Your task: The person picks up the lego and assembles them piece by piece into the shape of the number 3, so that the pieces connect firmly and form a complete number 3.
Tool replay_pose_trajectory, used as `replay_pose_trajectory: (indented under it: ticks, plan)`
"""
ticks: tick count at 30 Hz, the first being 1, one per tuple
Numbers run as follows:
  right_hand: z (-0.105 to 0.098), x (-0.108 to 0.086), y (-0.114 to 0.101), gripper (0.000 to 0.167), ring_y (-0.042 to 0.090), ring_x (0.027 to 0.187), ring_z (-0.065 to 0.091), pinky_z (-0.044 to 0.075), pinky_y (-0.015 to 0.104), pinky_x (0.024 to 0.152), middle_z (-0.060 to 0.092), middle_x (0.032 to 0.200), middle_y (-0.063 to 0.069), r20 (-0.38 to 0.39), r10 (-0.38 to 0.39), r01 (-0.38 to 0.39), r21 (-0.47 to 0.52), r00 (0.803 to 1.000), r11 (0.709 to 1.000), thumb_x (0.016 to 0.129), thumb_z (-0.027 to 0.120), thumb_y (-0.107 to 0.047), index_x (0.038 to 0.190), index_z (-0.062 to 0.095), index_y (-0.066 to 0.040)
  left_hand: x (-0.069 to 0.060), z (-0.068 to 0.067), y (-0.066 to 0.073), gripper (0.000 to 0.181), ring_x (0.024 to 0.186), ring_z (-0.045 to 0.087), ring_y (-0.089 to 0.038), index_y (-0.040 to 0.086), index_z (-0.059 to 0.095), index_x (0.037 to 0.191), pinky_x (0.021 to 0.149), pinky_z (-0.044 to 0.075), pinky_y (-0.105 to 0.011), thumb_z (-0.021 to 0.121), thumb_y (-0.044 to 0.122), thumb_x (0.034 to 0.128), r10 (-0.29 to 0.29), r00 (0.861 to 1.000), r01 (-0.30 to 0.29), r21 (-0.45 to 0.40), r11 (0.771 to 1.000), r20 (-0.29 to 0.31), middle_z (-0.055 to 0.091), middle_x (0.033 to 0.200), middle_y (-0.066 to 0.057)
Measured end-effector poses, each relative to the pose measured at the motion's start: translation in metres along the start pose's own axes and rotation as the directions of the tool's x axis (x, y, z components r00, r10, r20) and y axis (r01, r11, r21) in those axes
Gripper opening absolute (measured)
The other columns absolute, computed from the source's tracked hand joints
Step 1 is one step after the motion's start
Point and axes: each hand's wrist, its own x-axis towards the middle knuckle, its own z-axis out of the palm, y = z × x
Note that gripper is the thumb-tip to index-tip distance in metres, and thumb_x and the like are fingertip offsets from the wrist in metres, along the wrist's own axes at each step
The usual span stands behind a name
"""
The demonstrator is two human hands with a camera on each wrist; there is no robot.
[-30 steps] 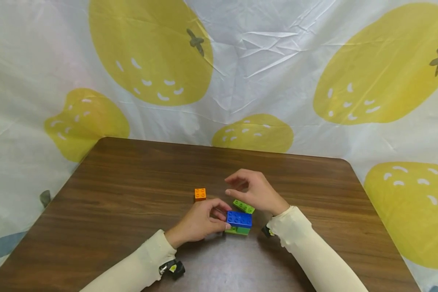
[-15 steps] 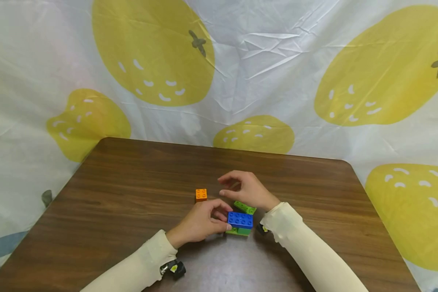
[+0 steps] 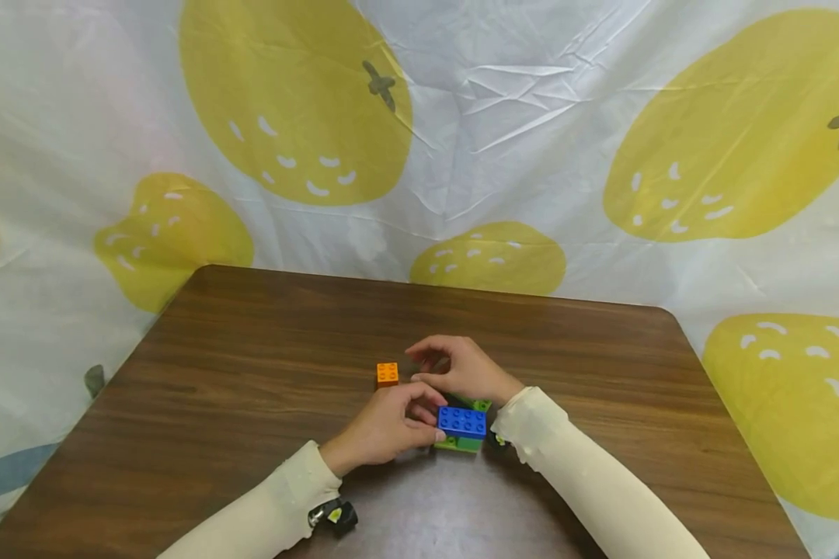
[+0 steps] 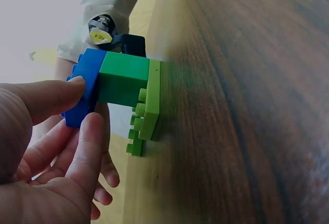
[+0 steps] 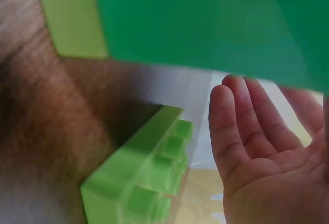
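Observation:
My left hand (image 3: 389, 421) pinches the left end of a blue brick (image 3: 462, 420). In the left wrist view the blue brick (image 4: 85, 88) sits on a dark green block (image 4: 124, 78), which stands on one end of a flat lime piece (image 4: 152, 100). Behind this stack lies a loose lime brick (image 3: 483, 404), partly hidden by my right hand (image 3: 467, 371). That right hand holds nothing; its fingers are bent loosely and point left, above the table. An orange brick (image 3: 388, 373) stands just left of the right fingertips and behind my left hand.
The brown wooden table (image 3: 287, 334) has rounded far corners. A white cloth (image 3: 308, 241) with large yellow fruit shapes hangs behind it. Each wrist carries a small black camera, the left one (image 3: 333, 515) near the table's front.
My right hand has moved left and slightly down in the head view, closer to the orange brick, and now covers more of the loose lime brick. My left hand keeps its pinch on the blue brick.

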Motion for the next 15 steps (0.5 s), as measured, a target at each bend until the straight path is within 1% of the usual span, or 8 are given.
replay_pose_trajectory:
  ticks: [6, 11, 15]
  plan:
    - [0.0043, -0.0005, 0.0051, 0.047, 0.019, 0.1, 0.075, 0.064, 0.033, 0.088, 0.075, 0.127, 0.016, 0.011, -0.031, 0.031, 0.016, 0.999, 0.999, 0.095, 0.08, -0.013, 0.139, 0.066, -0.006, 0.0006, 0.0008, -0.0011, 0.034, 0.094, 0.073, -0.015, 0.003, 0.07, 0.117, 0.08, 0.063, -0.025, 0.086, 0.011, 0.0882, 0.004, 1.0, -0.004, -0.007, 1.0, 0.004, 0.074, 0.111, -0.013]
    - [0.0077, 0.001, 0.0086, 0.049, 0.024, 0.103, 0.075, 0.064, 0.039, 0.09, 0.073, 0.132, 0.015, 0.03, -0.069, 0.069, 0.029, 0.997, 0.997, 0.093, 0.078, -0.004, 0.141, 0.065, -0.006, 0.0006, 0.0002, -0.0011, 0.033, 0.093, 0.073, -0.015, 0.003, 0.07, 0.117, 0.079, 0.063, -0.025, 0.086, 0.01, 0.0884, 0.017, 1.0, -0.017, -0.005, 1.0, 0.0, 0.074, 0.112, -0.013]
    - [0.0101, 0.0034, 0.0096, 0.05, 0.024, 0.104, 0.075, 0.064, 0.039, 0.09, 0.074, 0.131, 0.012, 0.057, -0.069, 0.068, 0.019, 0.996, 0.998, 0.092, 0.077, -0.001, 0.141, 0.066, -0.008, 0.0003, 0.0005, -0.0013, 0.033, 0.093, 0.072, -0.014, 0.003, 0.07, 0.117, 0.078, 0.063, -0.023, 0.086, 0.009, 0.0882, 0.023, 1.0, -0.023, 0.0, 1.0, -0.007, 0.075, 0.11, -0.013]
